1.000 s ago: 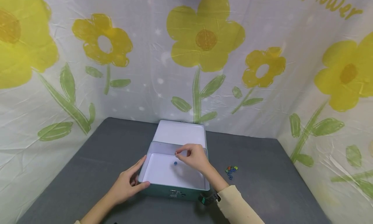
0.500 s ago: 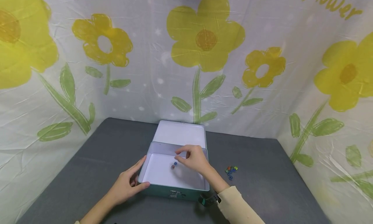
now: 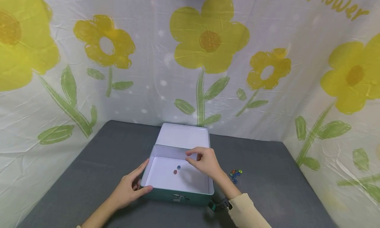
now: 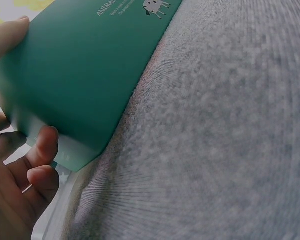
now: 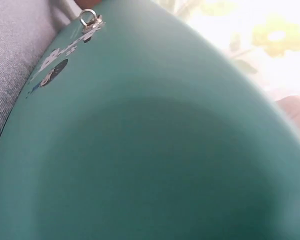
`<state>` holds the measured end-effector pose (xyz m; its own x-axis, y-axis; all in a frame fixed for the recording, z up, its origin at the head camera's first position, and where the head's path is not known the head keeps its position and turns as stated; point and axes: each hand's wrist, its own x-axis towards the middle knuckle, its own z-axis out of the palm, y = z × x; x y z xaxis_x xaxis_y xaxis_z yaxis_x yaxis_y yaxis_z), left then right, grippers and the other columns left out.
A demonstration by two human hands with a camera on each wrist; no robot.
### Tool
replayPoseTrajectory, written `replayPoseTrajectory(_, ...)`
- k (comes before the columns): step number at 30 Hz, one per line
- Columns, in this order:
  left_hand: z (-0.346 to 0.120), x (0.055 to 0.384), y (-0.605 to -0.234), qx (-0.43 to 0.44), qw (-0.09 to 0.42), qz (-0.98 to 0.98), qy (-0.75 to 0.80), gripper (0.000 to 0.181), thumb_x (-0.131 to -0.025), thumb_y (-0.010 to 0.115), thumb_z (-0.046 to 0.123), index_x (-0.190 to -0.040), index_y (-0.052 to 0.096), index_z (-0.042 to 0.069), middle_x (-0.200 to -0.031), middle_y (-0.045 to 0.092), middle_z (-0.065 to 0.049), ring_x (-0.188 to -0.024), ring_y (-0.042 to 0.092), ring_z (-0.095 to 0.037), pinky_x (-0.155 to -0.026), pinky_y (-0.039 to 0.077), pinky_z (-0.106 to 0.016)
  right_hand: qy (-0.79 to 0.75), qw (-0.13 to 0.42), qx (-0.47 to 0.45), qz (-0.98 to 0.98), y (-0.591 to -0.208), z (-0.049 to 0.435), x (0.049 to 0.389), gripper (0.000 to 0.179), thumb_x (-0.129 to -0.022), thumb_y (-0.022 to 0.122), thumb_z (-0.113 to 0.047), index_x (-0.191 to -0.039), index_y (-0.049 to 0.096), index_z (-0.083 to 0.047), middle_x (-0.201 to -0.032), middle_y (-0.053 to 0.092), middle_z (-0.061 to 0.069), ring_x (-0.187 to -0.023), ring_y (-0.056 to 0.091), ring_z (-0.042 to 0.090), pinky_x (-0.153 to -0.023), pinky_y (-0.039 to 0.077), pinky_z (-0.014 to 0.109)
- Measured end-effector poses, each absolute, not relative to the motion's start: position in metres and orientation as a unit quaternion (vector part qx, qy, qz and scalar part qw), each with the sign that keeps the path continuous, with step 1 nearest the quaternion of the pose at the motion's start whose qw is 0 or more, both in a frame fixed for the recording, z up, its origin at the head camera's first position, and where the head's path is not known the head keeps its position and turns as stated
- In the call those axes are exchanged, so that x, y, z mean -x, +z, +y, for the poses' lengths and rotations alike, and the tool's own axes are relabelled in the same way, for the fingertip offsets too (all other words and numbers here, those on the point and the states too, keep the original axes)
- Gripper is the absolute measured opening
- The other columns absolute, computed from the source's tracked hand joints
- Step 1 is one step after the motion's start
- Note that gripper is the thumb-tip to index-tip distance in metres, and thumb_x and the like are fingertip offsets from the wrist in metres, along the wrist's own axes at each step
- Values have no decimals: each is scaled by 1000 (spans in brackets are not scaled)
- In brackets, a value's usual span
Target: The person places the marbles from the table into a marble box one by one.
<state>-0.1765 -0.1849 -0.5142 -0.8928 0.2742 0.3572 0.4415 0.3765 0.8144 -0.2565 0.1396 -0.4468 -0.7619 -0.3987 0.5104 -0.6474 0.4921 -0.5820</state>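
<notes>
A green tin box (image 3: 178, 196) with a white inside stands on the table, its lid (image 3: 183, 135) laid back behind it. My left hand (image 3: 127, 189) holds its near left corner, thumb on the front rim and fingers along the left wall. In the left wrist view the fingertips (image 4: 44, 150) touch the green side (image 4: 70, 75). A blue marble (image 3: 178, 167) and a reddish marble (image 3: 175, 172) lie close together on the box floor. Over the box's right half hovers my right hand (image 3: 205, 160), thumb and forefinger apart, with nothing seen between them.
To the right of the box lies a small heap of blue, green, red and yellow marbles (image 3: 235, 175) on the dark grey table (image 3: 267, 195). A metal clasp (image 5: 91, 21) sticks out from the box front. Flower-printed cloth (image 3: 142, 89) surrounds the table.
My right hand has let go of the reddish marble, which dropped into the box beside the blue one. That hand has since shifted right. My left hand has stayed put.
</notes>
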Motion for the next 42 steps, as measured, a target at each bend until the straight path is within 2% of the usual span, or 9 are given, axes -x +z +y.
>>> replayPoseTrajectory(4,-187,175,-515,216,84,-825,-515,89,-88,88,19,-164,42,13,-130,59,-19,-62,42,0,-53,40,-21,411,170,-306,-842,-449,146,253,13,-87,87,-6,-100,85,-6,-95,80,5,-49,41,-4,-45,34,19)
replayPoseTrajectory(10,-188,171,-522,210,81,-832,-507,89,-88,87,21,-164,42,11,-98,57,-6,-61,41,2,-53,40,-21,425,174,-306,-834,-457,154,244,14,-86,87,-6,-99,85,-5,-94,80,6,-50,43,-5,-45,34,18)
replayPoseTrajectory(13,-188,169,-522,210,79,-828,-514,89,-88,87,20,-164,42,11,-100,59,-8,-61,41,1,-53,40,-21,431,182,-298,-832,-459,158,241,14,-85,88,-5,-98,84,-4,-94,80,6,-50,44,-4,-45,35,18)
replayPoseTrajectory(17,-190,169,-519,211,86,-825,-517,89,-88,87,18,-163,41,10,-128,60,-21,-60,39,2,-51,40,-21,433,191,-293,-831,-459,167,242,14,-84,88,-3,-97,84,-4,-94,80,6,-49,44,-3,-45,35,18)
replayPoseTrajectory(20,-192,171,-518,205,88,-830,-510,89,-89,87,20,-164,41,12,-132,58,-23,-60,37,3,-51,39,-21,431,204,-285,-831,-456,178,243,14,-84,88,-2,-97,84,-4,-91,79,6,-49,43,-2,-44,36,18)
replayPoseTrajectory(26,-189,177,-518,210,90,-829,-511,89,-88,87,21,-164,41,13,-127,60,-20,-60,37,3,-51,39,-21,428,231,-240,-840,-454,209,239,15,-84,87,-2,-98,84,-6,-79,75,3,-49,41,-2,-45,34,19)
replayPoseTrajectory(29,-185,181,-520,217,75,-825,-517,90,-89,86,21,-165,39,15,-104,62,-11,-59,37,3,-50,39,-21,430,250,-218,-840,-457,227,234,17,-83,87,1,-98,84,-7,-70,69,1,-49,38,-2,-45,31,19)
replayPoseTrajectory(33,-183,184,-519,230,67,-820,-520,90,-90,86,20,-166,38,14,-81,48,1,-59,38,3,-50,39,-21,421,263,-201,-845,-465,246,229,19,-81,88,3,-97,84,-6,-62,62,-2,-49,35,-2,-44,29,18)
replayPoseTrajectory(42,-187,177,-516,224,78,-820,-520,90,-88,87,18,-165,39,14,-91,50,-3,-60,39,2,-51,39,-21,387,270,-183,-862,-474,276,226,18,-84,86,3,-101,83,-4,-64,68,1,-45,37,-5,-42,30,19)
